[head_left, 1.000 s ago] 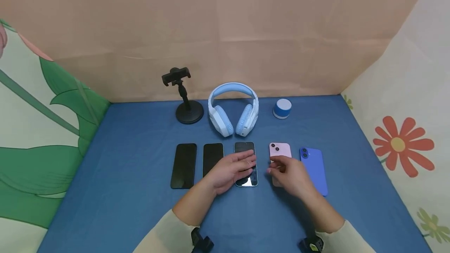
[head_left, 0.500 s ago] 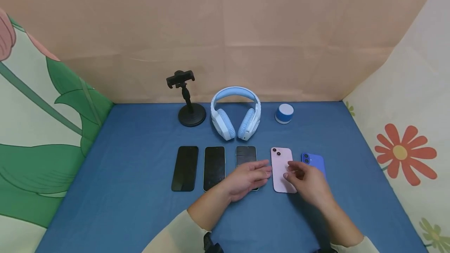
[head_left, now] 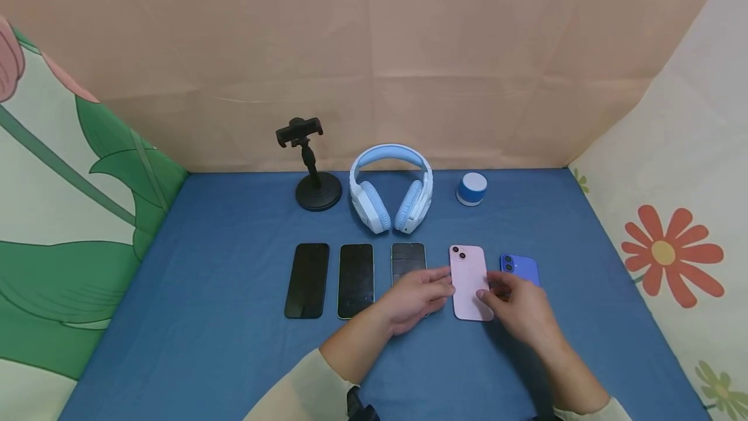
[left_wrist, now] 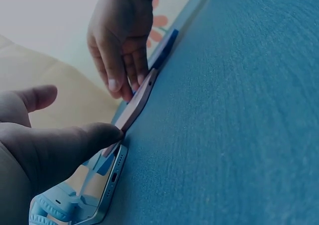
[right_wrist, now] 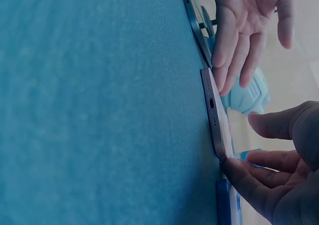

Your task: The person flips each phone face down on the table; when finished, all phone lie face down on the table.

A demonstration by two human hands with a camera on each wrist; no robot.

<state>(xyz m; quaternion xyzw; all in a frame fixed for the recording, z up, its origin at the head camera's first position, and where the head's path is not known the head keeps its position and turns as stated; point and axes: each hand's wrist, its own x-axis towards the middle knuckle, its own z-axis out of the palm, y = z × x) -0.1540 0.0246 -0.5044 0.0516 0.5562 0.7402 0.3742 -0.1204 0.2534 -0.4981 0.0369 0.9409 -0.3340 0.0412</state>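
Note:
A pink phone lies flat on the blue cloth, its camera side up. My left hand reaches across the lower part of a dark-screened phone, and its extended fingers touch the pink phone's left edge. At the opposite edge is my right hand, fingers bent loosely between the pink phone and a blue-purple phone, whose lower part it hides. In the right wrist view a fingertip of this hand meets the pink phone's corner, while the thumb stays off it.
Two more dark-screened phones lie in the row at left. Behind the row stand a black phone stand, light-blue headphones and a small blue-and-white round object. A brown backdrop rises behind the cloth.
My left hand has shifted right, from over the third phone to the pink phone's left edge. My right hand has moved off the pink phone's middle to its right edge.

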